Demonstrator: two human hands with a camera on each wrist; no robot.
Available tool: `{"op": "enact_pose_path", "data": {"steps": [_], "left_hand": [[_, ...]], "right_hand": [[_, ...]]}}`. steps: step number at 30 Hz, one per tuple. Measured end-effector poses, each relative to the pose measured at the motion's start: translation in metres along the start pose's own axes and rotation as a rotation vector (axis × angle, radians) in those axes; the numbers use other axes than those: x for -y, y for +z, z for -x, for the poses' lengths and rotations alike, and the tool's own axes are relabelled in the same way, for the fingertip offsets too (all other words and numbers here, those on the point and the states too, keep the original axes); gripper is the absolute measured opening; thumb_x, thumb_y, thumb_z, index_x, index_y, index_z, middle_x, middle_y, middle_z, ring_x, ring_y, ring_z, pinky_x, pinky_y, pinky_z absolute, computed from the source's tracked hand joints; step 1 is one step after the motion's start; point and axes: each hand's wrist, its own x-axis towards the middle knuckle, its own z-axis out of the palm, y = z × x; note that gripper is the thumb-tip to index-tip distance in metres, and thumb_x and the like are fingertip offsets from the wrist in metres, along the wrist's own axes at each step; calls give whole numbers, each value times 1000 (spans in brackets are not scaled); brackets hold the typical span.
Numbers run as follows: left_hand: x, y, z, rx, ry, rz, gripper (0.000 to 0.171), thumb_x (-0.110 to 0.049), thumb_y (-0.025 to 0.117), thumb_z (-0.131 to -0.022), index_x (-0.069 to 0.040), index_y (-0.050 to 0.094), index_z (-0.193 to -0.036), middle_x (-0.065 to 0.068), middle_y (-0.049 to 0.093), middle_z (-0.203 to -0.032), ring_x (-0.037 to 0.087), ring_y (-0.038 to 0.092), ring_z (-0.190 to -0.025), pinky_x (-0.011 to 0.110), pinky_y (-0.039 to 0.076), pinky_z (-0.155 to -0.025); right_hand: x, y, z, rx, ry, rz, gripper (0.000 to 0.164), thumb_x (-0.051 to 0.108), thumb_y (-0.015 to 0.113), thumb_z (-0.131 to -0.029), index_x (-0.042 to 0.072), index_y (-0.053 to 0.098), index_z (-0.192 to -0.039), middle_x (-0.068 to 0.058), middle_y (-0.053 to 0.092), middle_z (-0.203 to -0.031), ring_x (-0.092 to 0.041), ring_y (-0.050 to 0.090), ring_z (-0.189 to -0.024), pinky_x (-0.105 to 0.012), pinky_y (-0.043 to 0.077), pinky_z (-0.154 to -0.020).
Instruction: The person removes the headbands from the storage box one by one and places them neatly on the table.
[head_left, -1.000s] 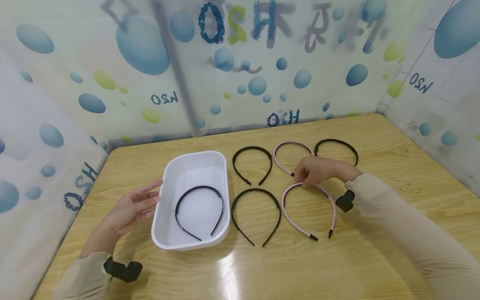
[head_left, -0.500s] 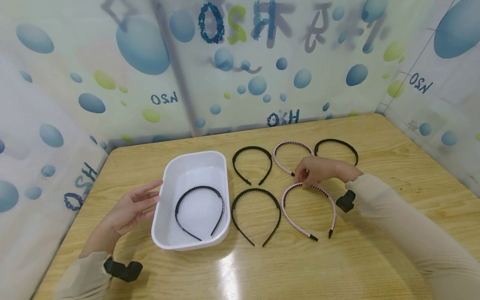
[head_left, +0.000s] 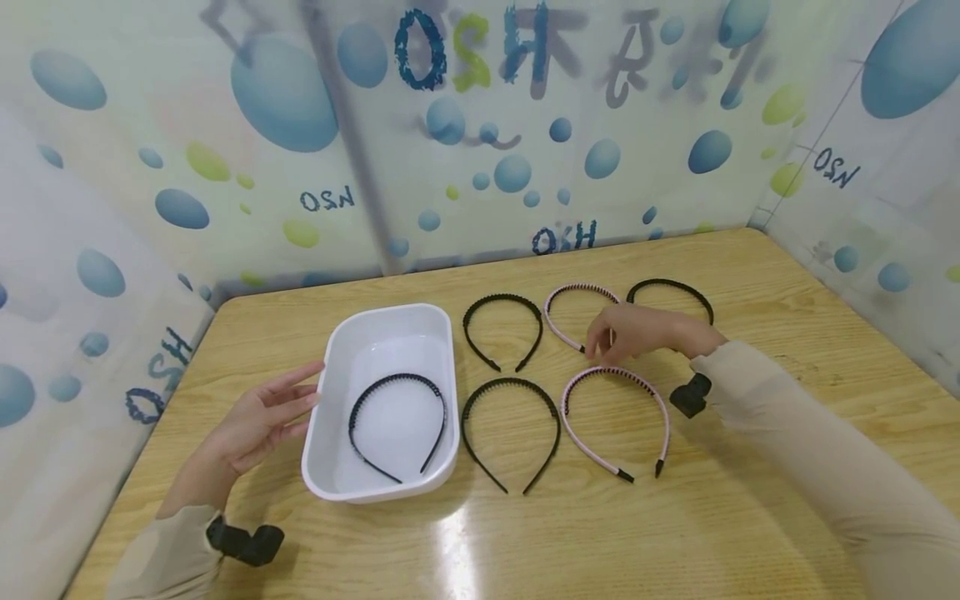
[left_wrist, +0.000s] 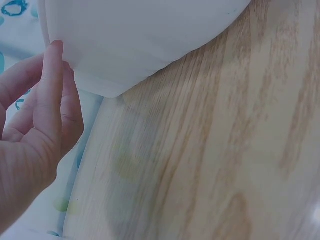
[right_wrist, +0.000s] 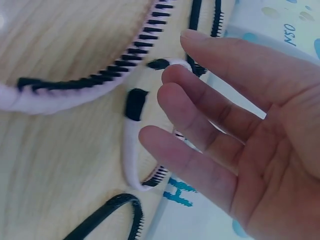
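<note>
My left hand (head_left: 258, 421) has its fingers extended against the left side of a white plastic tray (head_left: 313, 454); the left wrist view shows the fingertips on the tray's wall (left_wrist: 140, 40). A black toothed headband (head_left: 408, 376) lies inside the tray. Over the top of the nearer pink headband (head_left: 667, 425) hovers my right hand (head_left: 630, 331). In the right wrist view its fingers are loosely bent and apart, with nothing between them, and the pink headband (right_wrist: 55, 102) lies clear of them. Behind that hand is a second pink headband (head_left: 582, 286), partly hidden.
Two black headbands, one at the back (head_left: 504, 297) and one in front (head_left: 512, 382), lie right of the tray. Another black headband (head_left: 667, 282) is at the back right, partly behind my right hand. A patterned wall covering (head_left: 480, 192) encloses the wooden table (head_left: 570, 542).
My right fingers were on the top of the nearer pink headband; now they have let go and lifted slightly off it. The left hand and tray stay put.
</note>
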Motion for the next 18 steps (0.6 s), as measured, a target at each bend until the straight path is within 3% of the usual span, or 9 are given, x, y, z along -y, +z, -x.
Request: {"op": "enact_pose_path", "data": {"steps": [7, 13, 18], "left_hand": [[2, -1, 1, 1, 2, -2, 43, -1, 50, -93, -24, 54, -130, 3, 58, -112, 15, 61, -97, 27, 52, -78], [2, 0, 1, -8, 0, 3, 42, -1, 51, -93, -24, 55, -128, 3, 58, -111, 16, 61, -96, 28, 52, -78], [2, 0, 0, 8, 13, 8, 43, 0, 50, -93, -24, 55, -128, 3, 58, -111, 16, 61, -97, 27, 52, -78]], "right_hand": [[11, -7, -11, -2, -21, 36, 16, 0, 64, -83, 0, 67, -99, -6, 62, -78, -26, 57, -63, -29, 46, -50], [30, -12, -25, -10, -63, 80, 17, 0, 65, -83, 0, 68, -100, -5, 63, -83, -15, 59, -68, -29, 51, -58], [50, -15, -35, 1, -81, 107, 16, 3, 65, -84, 3, 68, -100, -3, 62, -85, -17, 59, -70, -30, 51, -59]]}}
